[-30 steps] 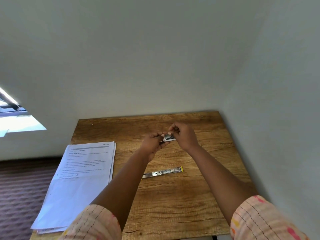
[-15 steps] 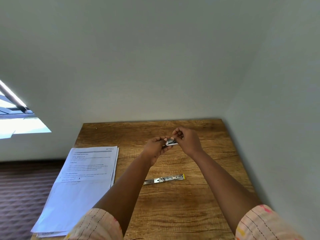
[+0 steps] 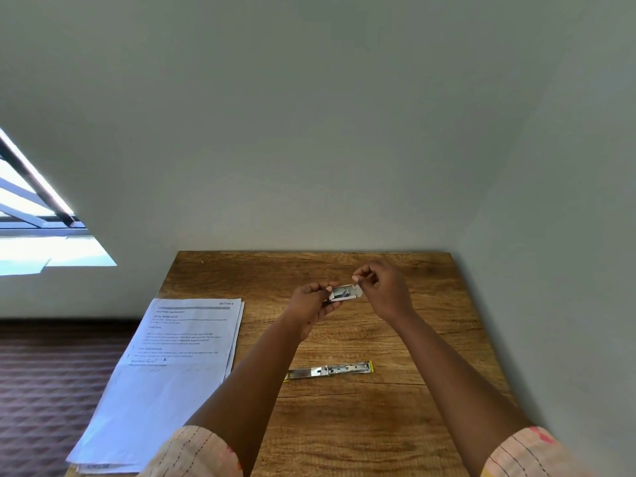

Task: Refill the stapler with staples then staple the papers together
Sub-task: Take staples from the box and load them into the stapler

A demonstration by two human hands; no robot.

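Right now both hands are raised over the far half of the desk [image 3: 430,342], w/ a small staple box [image 3: 345,292] between them. Left hand [image 3: 309,304] is curled round the box's left end, fingers closed on it. Right hand [image 3: 382,290] pinches the box's open flap at its right end btwn thumb & forefinger, other fingers bent. Staples show as grey inside the box. Stapler [image 3: 330,370] lies flat near the desk's middle, opened out long, yellow tip at its right end, untouched. Papers [image 3: 179,366] sit stacked along the left edge, overhanging the near-left corner, well apart from the stapler.
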